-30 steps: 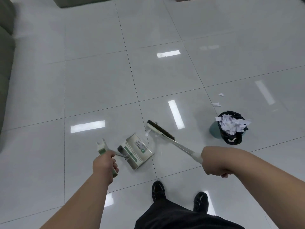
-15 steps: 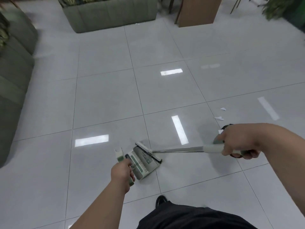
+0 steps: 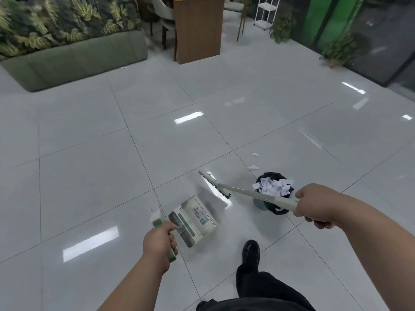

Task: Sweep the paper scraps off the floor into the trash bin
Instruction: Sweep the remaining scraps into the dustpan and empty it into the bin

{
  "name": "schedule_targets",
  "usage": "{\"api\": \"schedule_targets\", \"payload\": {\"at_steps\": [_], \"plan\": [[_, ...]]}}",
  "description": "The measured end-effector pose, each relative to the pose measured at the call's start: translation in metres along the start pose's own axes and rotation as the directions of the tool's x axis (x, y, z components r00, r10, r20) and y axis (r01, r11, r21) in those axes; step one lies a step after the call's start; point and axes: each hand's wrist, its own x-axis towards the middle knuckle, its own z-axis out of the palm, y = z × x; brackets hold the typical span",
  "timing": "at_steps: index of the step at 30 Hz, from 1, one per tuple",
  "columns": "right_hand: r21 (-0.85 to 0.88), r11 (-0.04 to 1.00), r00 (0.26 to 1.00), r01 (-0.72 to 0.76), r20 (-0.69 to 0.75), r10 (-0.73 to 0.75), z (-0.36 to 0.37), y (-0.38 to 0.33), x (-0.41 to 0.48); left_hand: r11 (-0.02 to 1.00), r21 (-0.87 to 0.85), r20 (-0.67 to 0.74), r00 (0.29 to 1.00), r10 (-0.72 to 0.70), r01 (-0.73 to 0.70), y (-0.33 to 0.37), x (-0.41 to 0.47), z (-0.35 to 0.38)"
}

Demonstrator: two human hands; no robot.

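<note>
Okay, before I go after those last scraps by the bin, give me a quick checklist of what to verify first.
1. Broom gripped in right hand: ok.
2. Dustpan gripped in left hand: ok.
3. Floor free of scraps: not ok, two paper scraps lie beyond the trash bin.
4. Room in the bin: not ok, paper is heaped to its rim.
5. Dustpan empty: cannot tell, its inside faces away.
6. Broom head within reach of the scraps: ok, it hangs just short of them.
</note>
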Motion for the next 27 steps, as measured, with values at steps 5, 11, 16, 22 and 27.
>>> {"api": "schedule_targets", "payload": {"at_steps": [5, 11, 16, 22, 27], "plan": [[0.149, 0.989, 0.996, -0.021, -0.081, 0.034, -0.037, 0.020, 0.055, 0.999, 0.051, 0.035, 0.999, -0.006, 0.005, 0.027, 0.019, 0.073], [0.136, 0.990, 0.981, -0.038, -0.184, 0.063, -0.108, 0.024, 0.155, 0.996, 0.060, 0.031, 0.997, -0.064, 0.062, 0.066, 0.058, 0.171], [-0.034, 0.996, 0.974, -0.083, -0.216, 0.074, -0.168, 0.017, 0.237, 0.994, 0.025, 0.009, 0.994, -0.108, 0.108, 0.097, 0.089, 0.251], [-0.130, 0.987, 0.979, -0.094, -0.191, 0.068, -0.207, 0.017, 0.309, 0.988, 0.030, -0.035, 0.988, -0.148, 0.149, 0.120, 0.126, 0.322], [-0.263, 0.963, 0.997, -0.064, 0.027, 0.074, -0.208, 0.003, 0.316, 0.985, 0.067, -0.055, 0.987, -0.153, 0.157, 0.133, 0.155, 0.358]]}}
